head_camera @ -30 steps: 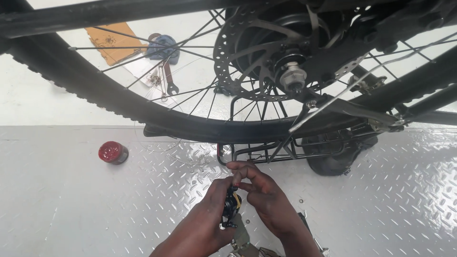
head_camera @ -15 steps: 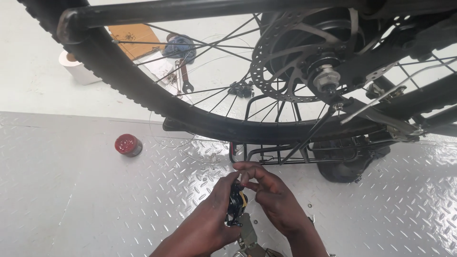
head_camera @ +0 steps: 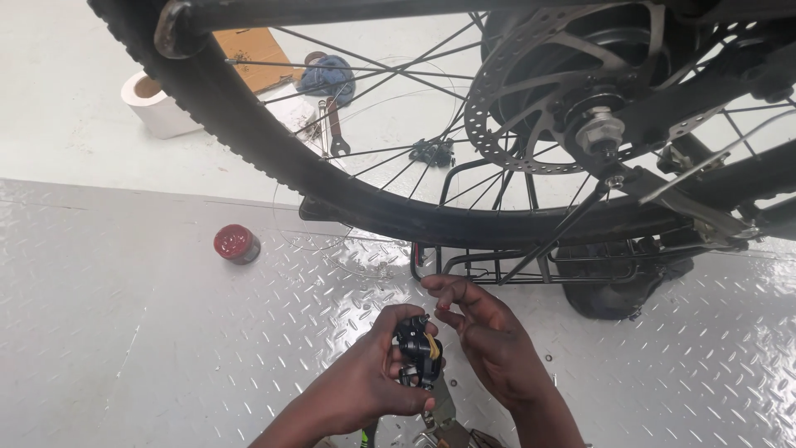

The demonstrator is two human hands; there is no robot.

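My left hand [head_camera: 371, 377] grips a small black brake caliper [head_camera: 417, 352] with a yellow-brown part inside it, held low over the diamond-plate floor. My right hand [head_camera: 485, 336] is just to its right, fingers loosely curled and apart, fingertips close to the caliper's top. Whether they touch it I cannot tell. Above both hands stands an upturned bicycle's rear wheel [head_camera: 274, 153] with a perforated brake disc [head_camera: 539, 99] and a hub nut [head_camera: 599, 131].
A black rear rack [head_camera: 497, 267] lies on the metal plate [head_camera: 124, 332] just beyond my hands. A small red tin [head_camera: 236, 244] sits to the left. On the pale floor behind lie a paper roll [head_camera: 157, 104], cardboard [head_camera: 257, 46], a blue rag [head_camera: 327, 75], wrenches [head_camera: 332, 129] and a small black part [head_camera: 431, 152].
The view has shifted left, so the wheel and red tin sit further right in frame. My right hand's fingers have lifted away from the caliper and spread; my left hand keeps hold.
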